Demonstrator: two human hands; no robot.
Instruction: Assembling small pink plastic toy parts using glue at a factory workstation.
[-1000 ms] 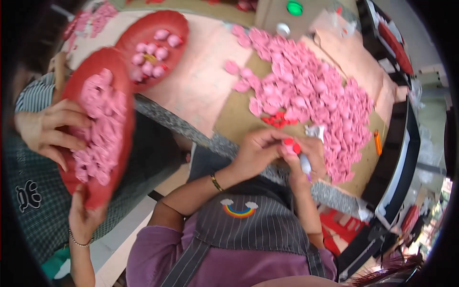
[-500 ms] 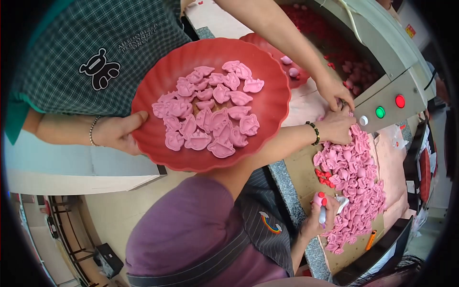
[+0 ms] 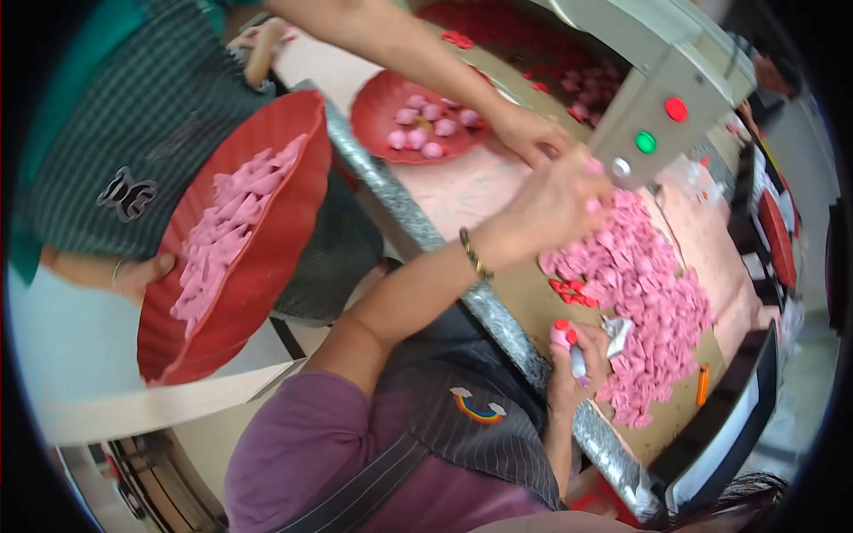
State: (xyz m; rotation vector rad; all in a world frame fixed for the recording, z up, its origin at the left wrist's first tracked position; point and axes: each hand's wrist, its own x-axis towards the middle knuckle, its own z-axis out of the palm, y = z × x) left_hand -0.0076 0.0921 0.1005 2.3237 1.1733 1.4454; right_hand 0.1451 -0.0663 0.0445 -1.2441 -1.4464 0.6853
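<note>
My left hand (image 3: 555,200), a beaded bracelet at its wrist, is over the far end of a heap of pink moulded pieces (image 3: 657,311). Its fingers are smeared by motion; pink shows at the fingertips. Just beyond them is a co-worker's hand (image 3: 533,138). At the heap's near left side, my right hand (image 3: 589,349) is closed around a small pink-and-red ball-shaped piece (image 3: 561,335) and a pale stick-like tool (image 3: 578,365). A crumpled white scrap (image 3: 617,331) lies beside these fingers. With the other hand, the co-worker holds a tilted red scalloped bowl (image 3: 280,266) of pink pieces.
Another red bowl (image 3: 371,102) with several pink balls stands on the far table. Small red pieces (image 3: 573,291) border the heap. A grey machine panel (image 3: 662,124) with coloured buttons overhangs the back. An orange-handled tool (image 3: 703,384) lies right; the stone table edge (image 3: 498,311) runs before me.
The co-worker's bowl has swung left and tipped onto its side toward the co-worker's apron. My left hand has lifted from the heap. The view has shifted, showing more of the second bowl.
</note>
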